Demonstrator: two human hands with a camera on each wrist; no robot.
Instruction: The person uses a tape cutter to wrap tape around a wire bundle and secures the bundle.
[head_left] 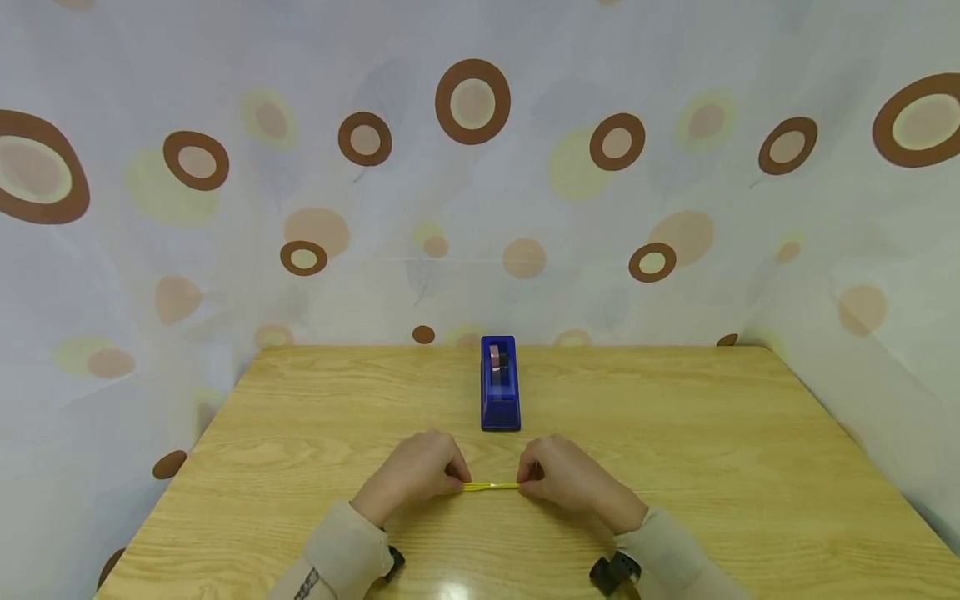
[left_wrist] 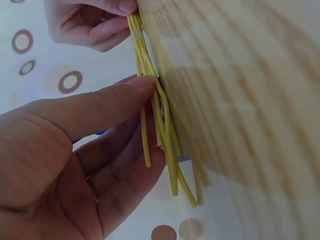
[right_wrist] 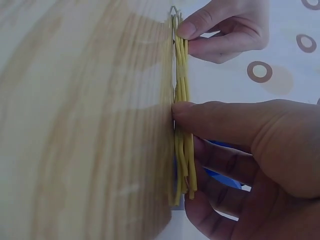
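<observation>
A thin bundle of several yellow wires [head_left: 491, 486] lies stretched left to right between my hands, close over the wooden table. My left hand [head_left: 420, 471] pinches its left end between thumb and fingers. At the other end my right hand [head_left: 570, 477] pinches it the same way. In the left wrist view the loose wire ends [left_wrist: 171, 170] fan out past the left thumb. Straighter and closer together are the wires [right_wrist: 182, 95] in the right wrist view, their ends passing below the right thumb. A shiny patch shows around mid-bundle in the head view.
A blue tape dispenser [head_left: 500, 414] with a roll in it stands just beyond my hands, near the table's back edge. The wooden table [head_left: 315, 417] meets a patterned sheet [head_left: 525, 192] at the back and along the sides. Dark straps circle both wrists.
</observation>
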